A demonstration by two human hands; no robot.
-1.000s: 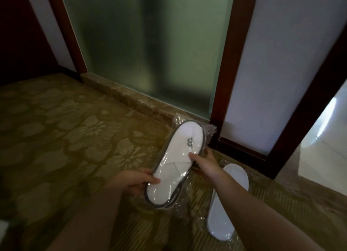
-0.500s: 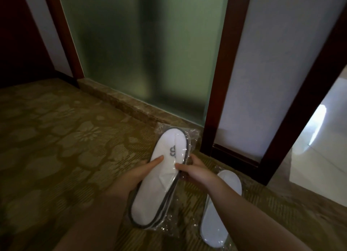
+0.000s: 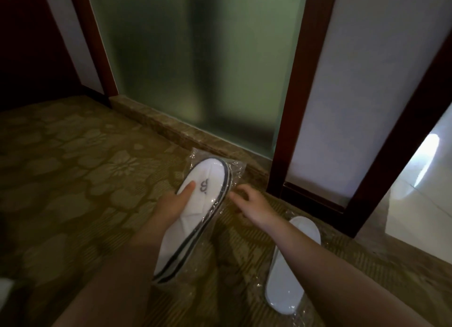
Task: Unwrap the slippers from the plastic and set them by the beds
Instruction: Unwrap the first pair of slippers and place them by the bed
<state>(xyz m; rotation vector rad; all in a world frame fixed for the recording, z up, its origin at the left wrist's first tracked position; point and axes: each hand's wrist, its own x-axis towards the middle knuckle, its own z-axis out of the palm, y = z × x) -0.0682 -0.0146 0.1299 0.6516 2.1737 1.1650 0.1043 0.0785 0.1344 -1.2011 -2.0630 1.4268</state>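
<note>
My left hand [image 3: 172, 208] grips a pair of white slippers with dark edging [image 3: 193, 219], stacked flat inside a clear plastic wrapper [image 3: 236, 171]. The pack is held above the carpet, toe end pointing away from me, thumb lying on top beside a small printed logo. My right hand [image 3: 252, 205] hovers just right of the pack with its fingers curled and apart, close to the wrapper's edge but holding nothing. A second wrapped white slipper pack [image 3: 291, 273] lies on the carpet under my right forearm.
Patterned olive carpet [image 3: 73, 180] covers the floor. Ahead stands a frosted glass panel [image 3: 195, 69] on a stone sill [image 3: 176, 131], framed by dark red wood posts [image 3: 293, 106]. A white wall panel sits right of it, and a bright tiled doorway [image 3: 425, 192] opens at the far right.
My left hand slid up the pack toward the toe end. My right hand let go of the pack and moved off to its right side.
</note>
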